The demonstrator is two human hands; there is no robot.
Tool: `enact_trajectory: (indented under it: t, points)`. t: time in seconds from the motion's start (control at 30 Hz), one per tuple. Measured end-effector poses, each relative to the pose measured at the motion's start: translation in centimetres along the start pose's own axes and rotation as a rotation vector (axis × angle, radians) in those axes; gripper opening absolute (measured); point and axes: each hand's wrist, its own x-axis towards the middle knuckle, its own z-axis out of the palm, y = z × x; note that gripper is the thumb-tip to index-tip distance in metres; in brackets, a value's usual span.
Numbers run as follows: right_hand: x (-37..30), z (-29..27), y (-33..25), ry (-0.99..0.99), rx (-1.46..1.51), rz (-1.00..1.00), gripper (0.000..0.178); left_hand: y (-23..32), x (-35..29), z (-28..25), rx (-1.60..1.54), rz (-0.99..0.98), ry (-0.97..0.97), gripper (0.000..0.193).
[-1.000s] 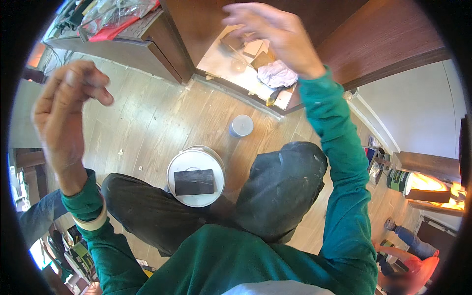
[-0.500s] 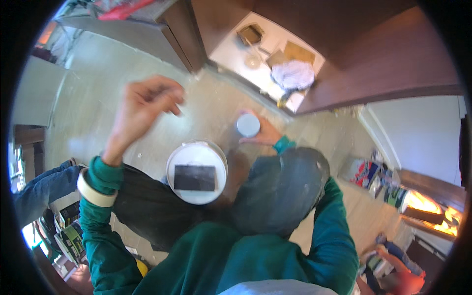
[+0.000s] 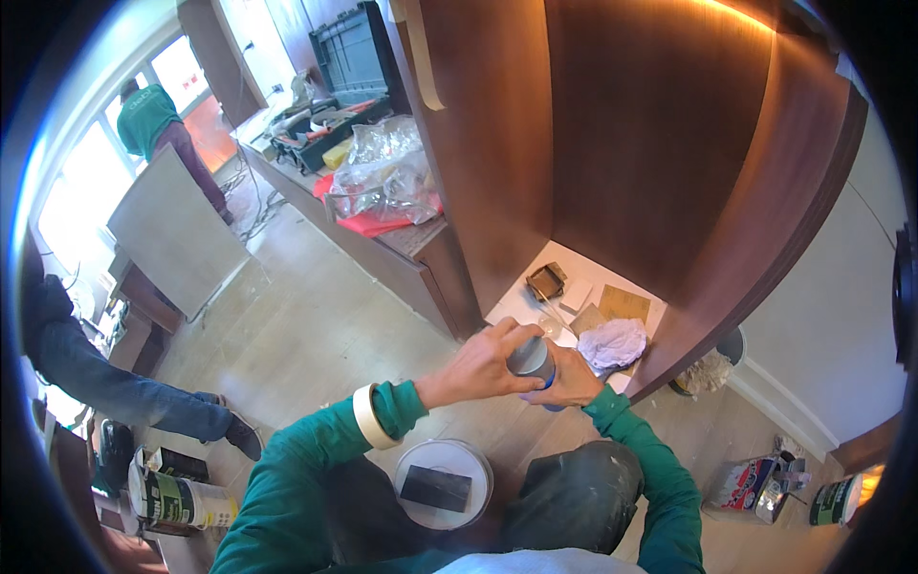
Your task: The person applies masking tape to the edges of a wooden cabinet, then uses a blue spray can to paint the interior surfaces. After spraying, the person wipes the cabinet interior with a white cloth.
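Observation:
A cylindrical can (image 3: 529,357) with a grey round cap and a bit of blue body is between my hands, in front of the cabinet. My left hand (image 3: 478,365) closes its fingers around the cap from the left. My right hand (image 3: 577,378) wraps the can from the right, with its lower part mostly hidden. A cream roll of tape (image 3: 367,417) sits around my left forearm. Below my hands, between my knees, stands a bucket with a white lid (image 3: 478,462). On the lid lies a dark rectangular block (image 3: 435,489).
Ahead, a brown cabinet (image 3: 631,143) has a white base with a crumpled cloth (image 3: 613,344) and an open brown box (image 3: 546,281). At left are a co-worker's leg (image 3: 143,392) and an upright panel (image 3: 177,230). A toolbox (image 3: 349,57) sits on a cabinet.
My left hand, held up apart from the can before, is now on its cap. The view has tilted up, showing more of the cabinet and room.

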Motion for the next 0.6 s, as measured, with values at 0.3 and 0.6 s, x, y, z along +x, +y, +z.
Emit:
enact_trajectory:
  t: [0.3,0.6]
  points:
    - [1.1,-6.6,-7.7,0.333,0.387,-0.189,0.061,-1.6,-0.8,-15.4,-0.629,-0.313,0.677,0.049]
    - [5.1,-9.9,-14.2,0.261,1.085,-0.505,0.1,-4.8,-4.6,-8.2,-0.971,-0.581,0.462,0.049]
